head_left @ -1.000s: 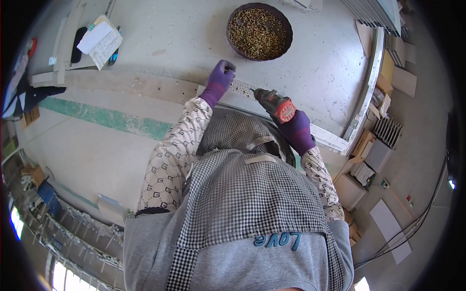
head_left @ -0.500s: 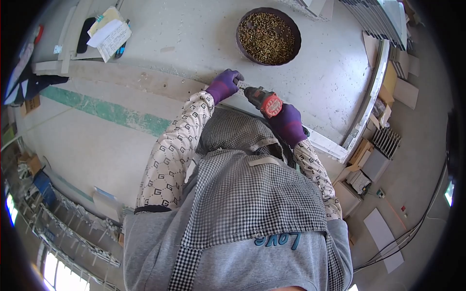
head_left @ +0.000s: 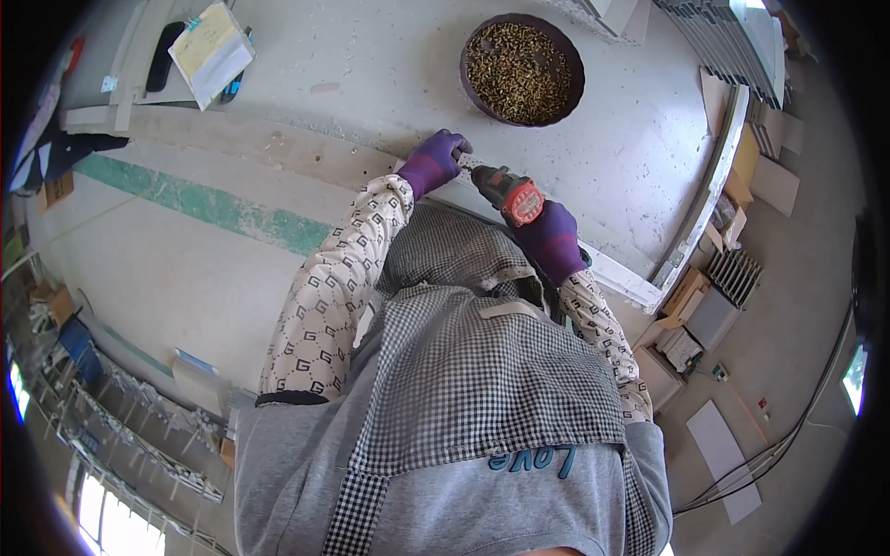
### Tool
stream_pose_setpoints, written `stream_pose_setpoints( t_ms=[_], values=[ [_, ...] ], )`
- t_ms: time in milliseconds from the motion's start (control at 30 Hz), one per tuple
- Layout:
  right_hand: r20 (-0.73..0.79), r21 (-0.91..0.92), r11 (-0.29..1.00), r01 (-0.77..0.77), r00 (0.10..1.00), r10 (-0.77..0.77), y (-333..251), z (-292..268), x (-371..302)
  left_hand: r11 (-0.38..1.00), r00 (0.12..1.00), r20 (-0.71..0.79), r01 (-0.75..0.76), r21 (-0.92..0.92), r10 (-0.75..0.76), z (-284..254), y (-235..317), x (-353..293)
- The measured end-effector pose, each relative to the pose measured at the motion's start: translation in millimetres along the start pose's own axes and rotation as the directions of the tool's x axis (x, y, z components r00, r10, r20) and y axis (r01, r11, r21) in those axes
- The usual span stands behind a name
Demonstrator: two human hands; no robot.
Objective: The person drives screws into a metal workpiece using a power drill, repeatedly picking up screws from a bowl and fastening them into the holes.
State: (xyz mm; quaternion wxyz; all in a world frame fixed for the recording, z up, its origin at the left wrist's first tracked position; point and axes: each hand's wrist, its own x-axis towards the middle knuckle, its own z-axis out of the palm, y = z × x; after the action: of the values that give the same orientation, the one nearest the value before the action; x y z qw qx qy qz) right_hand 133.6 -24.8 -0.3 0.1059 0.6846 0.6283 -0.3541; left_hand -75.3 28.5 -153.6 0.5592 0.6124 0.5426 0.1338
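My right hand (head_left: pixel 553 241), in a purple glove, is wrapped round the handle of a red and black power drill (head_left: pixel 510 193). The drill's nose points up and left, toward my left hand (head_left: pixel 436 163). That hand, in a matching glove, is closed in a pinch just left of the drill tip, at the near edge of the work table (head_left: pixel 389 69). What its fingertips hold is too small to make out. Beyond both hands stands a dark round bowl (head_left: pixel 470 85), holding many small brass-coloured pieces (head_left: pixel 519 69) that look like screws.
Clipped papers (head_left: pixel 211 56) and a black case-like object (head_left: pixel 165 57) lie at the far left. Grey panels (head_left: pixel 728 46) are stacked at the far right. A metal rail (head_left: pixel 709 195) edges the table's right side. Boxes (head_left: pixel 684 296) and cables (head_left: pixel 788 435) lie on the floor at right.
The lifted sheet on the clipped papers now lies flatter. In the picture, the bowl, drill and hands sit slightly farther right. My right hand still grips the drill.
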Motion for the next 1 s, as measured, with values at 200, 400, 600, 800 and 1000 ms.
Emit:
stream_pose_setpoints(
  t_ms=[200, 400, 600, 800, 1000],
  values=[
    [0.143, -0.175, 0.974, -0.145, 0.975, 0.171, -21.7, -10.2, 14.9, 0.984, 0.982, -0.073, -0.176, -0.033, 0.173, 7.2, -5.7, 1.8],
    [-0.019, -0.040, 0.997, -0.060, 0.998, 0.060, -1.0, 6.2, 11.9, 0.962, 0.966, 0.023, -0.257, 0.092, 0.256, 8.4, -5.2, -1.3],
    [-0.040, 0.029, 1.000, 0.010, 0.999, -0.009, 15.2, 0.6, 6.8, 0.953, 0.960, 0.032, -0.282, 0.113, 0.280, 7.3, -4.6, -2.8],
    [0.021, -0.129, 0.992, 0.011, 1.000, -0.009, 30.5, -8.2, -15.2, 0.965, 0.973, 0.008, -0.230, 0.130, 0.231, 5.4, 4.9, -7.2],
    [-0.026, -0.034, 0.999, -0.023, 0.999, 0.022, 45.3, 6.7, -21.5, 0.912, 0.994, -0.065, 0.050, -0.407, -0.083, 7.7, 1.3, 1.9]
  ],
)
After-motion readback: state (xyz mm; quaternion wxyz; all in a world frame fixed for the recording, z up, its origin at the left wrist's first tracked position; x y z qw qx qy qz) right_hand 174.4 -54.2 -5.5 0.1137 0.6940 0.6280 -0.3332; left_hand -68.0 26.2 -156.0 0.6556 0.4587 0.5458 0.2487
